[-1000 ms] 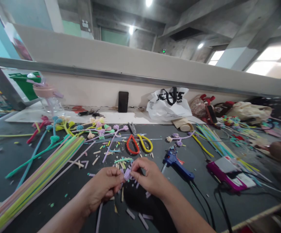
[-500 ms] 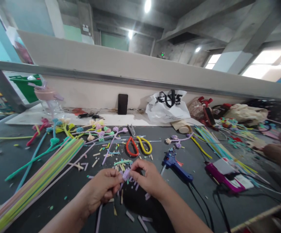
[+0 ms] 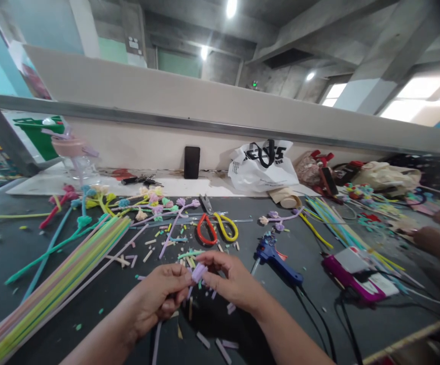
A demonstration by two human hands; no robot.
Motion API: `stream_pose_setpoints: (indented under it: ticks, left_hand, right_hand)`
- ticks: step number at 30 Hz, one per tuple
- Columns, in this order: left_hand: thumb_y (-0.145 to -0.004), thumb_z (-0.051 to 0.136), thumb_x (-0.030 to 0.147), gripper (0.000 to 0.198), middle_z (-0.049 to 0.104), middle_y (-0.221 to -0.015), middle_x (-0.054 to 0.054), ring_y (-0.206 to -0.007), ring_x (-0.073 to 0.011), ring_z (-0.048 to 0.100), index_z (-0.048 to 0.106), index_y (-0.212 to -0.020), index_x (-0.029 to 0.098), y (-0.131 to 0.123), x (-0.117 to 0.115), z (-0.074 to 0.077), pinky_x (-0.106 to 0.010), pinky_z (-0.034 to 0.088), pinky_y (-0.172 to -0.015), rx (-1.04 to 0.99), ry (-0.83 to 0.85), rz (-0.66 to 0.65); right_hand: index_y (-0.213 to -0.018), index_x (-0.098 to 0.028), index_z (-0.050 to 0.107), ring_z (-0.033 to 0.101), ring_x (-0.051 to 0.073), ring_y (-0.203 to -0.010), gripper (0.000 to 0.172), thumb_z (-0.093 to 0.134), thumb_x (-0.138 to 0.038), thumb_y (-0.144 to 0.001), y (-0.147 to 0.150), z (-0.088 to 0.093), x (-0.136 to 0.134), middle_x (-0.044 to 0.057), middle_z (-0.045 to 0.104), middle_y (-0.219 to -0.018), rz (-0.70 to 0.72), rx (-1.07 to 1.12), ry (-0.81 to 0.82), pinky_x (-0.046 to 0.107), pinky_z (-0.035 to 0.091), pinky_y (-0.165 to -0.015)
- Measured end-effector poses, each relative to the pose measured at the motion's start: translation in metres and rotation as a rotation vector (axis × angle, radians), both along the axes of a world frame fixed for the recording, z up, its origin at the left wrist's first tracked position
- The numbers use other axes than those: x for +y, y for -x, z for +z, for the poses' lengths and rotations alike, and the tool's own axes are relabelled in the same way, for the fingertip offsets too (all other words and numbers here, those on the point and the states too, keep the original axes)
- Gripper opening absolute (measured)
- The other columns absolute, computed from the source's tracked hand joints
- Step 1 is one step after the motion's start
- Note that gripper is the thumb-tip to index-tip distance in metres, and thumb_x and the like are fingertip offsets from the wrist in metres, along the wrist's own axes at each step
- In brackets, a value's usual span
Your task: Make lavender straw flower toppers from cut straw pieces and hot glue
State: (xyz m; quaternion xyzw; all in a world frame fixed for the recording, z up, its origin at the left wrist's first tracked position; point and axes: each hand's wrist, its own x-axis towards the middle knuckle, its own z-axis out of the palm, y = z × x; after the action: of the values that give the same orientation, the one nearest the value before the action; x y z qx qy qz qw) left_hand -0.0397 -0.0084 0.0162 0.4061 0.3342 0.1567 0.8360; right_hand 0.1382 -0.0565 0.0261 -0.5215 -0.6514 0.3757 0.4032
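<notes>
Between my hands is a small lilac bundle of pipe-cleaner pieces (image 3: 198, 272). My left hand (image 3: 167, 291) pinches it from the left, the other fingers curled in. A lilac stem (image 3: 156, 342) shows below that hand; whether it joins the bundle is hidden. My right hand (image 3: 229, 279) has its thumb and fingertips closed around the bundle's right side. Cut lilac pieces (image 3: 223, 350) and other short coloured bits (image 3: 189, 258) lie on the dark table around my hands. Scissors (image 3: 217, 228) with one red and one yellow handle lie just beyond.
Long pipe cleaners (image 3: 71, 284) lie in a bunch at left, with finished fuzzy flower stems (image 3: 155, 200) behind. A blue glue gun (image 3: 279, 261) with its cord is at right, near a magenta device (image 3: 351, 279). Another person's hand (image 3: 429, 238) works at far right.
My right fingers have shifted slightly on the lilac bundle, and more of it shows now. The left hand has hardly moved. At far right the other person's hand has moved a little.
</notes>
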Motion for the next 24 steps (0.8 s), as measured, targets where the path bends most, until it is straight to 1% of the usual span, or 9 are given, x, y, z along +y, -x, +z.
stream_pose_setpoints:
  ticks: [6, 11, 13, 15, 17, 18, 20, 22, 24]
  left_hand:
    - [-0.073, 0.062, 0.037, 0.031, 0.042, -0.042, 0.007, -0.028, 0.0009, 0.021, 0.044, -0.060, 0.016, 0.000, 0.000, -0.004, -0.017, 0.004, -0.033, -0.031, -0.011, -0.037]
    - [-0.073, 0.063, 0.037, 0.031, 0.042, -0.043, 0.008, -0.028, 0.0011, 0.020, 0.043, -0.060, 0.016, 0.000, -0.001, -0.003, -0.017, 0.004, -0.033, -0.023, -0.012, -0.034]
    - [-0.074, 0.063, 0.037, 0.031, 0.042, -0.043, 0.008, -0.028, 0.0012, 0.020, 0.043, -0.061, 0.016, 0.000, -0.001, -0.002, -0.017, 0.004, -0.033, -0.018, -0.015, -0.034]
    - [-0.074, 0.062, 0.038, 0.031, 0.042, -0.043, 0.008, -0.028, 0.0010, 0.020, 0.043, -0.061, 0.017, 0.000, -0.002, -0.001, -0.017, 0.005, -0.033, -0.013, -0.027, -0.031]
    - [-0.074, 0.062, 0.040, 0.031, 0.043, -0.044, 0.008, -0.029, 0.0008, 0.020, 0.044, -0.062, 0.017, -0.001, -0.003, 0.000, -0.017, 0.005, -0.033, -0.015, -0.064, 0.008]
    - [-0.074, 0.062, 0.040, 0.031, 0.043, -0.045, 0.008, -0.030, 0.0006, 0.021, 0.044, -0.063, 0.016, -0.002, -0.003, 0.001, -0.016, 0.006, -0.033, -0.008, -0.099, 0.053]
    - [-0.073, 0.062, 0.041, 0.031, 0.046, -0.047, 0.007, -0.032, -0.0003, 0.026, 0.047, -0.064, 0.016, -0.004, -0.005, 0.004, -0.015, 0.010, -0.033, 0.035, -0.197, 0.162]
    - [-0.071, 0.063, 0.039, 0.028, 0.052, -0.051, 0.004, -0.037, -0.0029, 0.037, 0.050, -0.064, 0.015, -0.007, -0.007, 0.006, -0.015, 0.022, -0.036, 0.063, -0.287, 0.250]
    - [-0.069, 0.065, 0.036, 0.025, 0.058, -0.056, 0.001, -0.047, -0.0070, 0.048, 0.055, -0.066, 0.014, -0.008, -0.009, 0.009, -0.017, 0.035, -0.045, 0.033, -0.320, 0.309]
  right_hand:
    - [-0.095, -0.017, 0.063, 0.058, 0.013, -0.072, 0.023, 0.055, -0.012, -0.074, 0.003, -0.004, -0.001, 0.002, 0.066, -0.083, 0.014, 0.045, 0.072, 0.024, 0.045, -0.066]
    - [-0.083, -0.015, 0.063, 0.056, 0.011, -0.063, 0.012, 0.056, -0.014, -0.074, 0.006, -0.004, 0.000, 0.001, 0.065, -0.073, -0.015, 0.033, 0.111, 0.022, 0.043, -0.059]
    - [-0.083, -0.015, 0.063, 0.055, 0.011, -0.063, 0.010, 0.056, -0.016, -0.075, 0.005, -0.003, 0.000, 0.001, 0.064, -0.073, -0.013, 0.031, 0.122, 0.022, 0.043, -0.059]
    - [-0.090, -0.016, 0.063, 0.056, 0.013, -0.068, 0.016, 0.058, -0.023, -0.077, 0.002, -0.002, -0.001, 0.003, 0.064, -0.080, -0.001, 0.073, 0.087, 0.024, 0.044, -0.062]
    - [-0.105, -0.018, 0.059, 0.056, 0.014, -0.075, 0.030, 0.058, -0.033, -0.079, -0.002, 0.000, -0.001, 0.005, 0.061, -0.095, -0.008, 0.177, 0.018, 0.026, 0.045, -0.068]
    - [-0.111, -0.019, 0.056, 0.056, 0.014, -0.076, 0.037, 0.057, -0.039, -0.080, -0.003, 0.001, -0.001, 0.006, 0.059, -0.100, -0.027, 0.237, -0.008, 0.027, 0.045, -0.069]
    - [-0.113, -0.019, 0.055, 0.055, 0.014, -0.077, 0.043, 0.056, -0.046, -0.079, -0.004, 0.002, 0.000, 0.006, 0.058, -0.100, -0.083, 0.305, -0.019, 0.027, 0.045, -0.071]
    - [-0.103, -0.018, 0.060, 0.056, 0.015, -0.078, 0.038, 0.058, -0.047, -0.078, -0.003, 0.002, 0.001, 0.005, 0.061, -0.090, -0.120, 0.262, 0.006, 0.028, 0.045, -0.072]
    - [-0.093, -0.017, 0.065, 0.057, 0.017, -0.079, 0.032, 0.060, -0.044, -0.077, 0.000, 0.000, 0.003, 0.005, 0.063, -0.084, -0.108, 0.164, 0.024, 0.029, 0.044, -0.073]
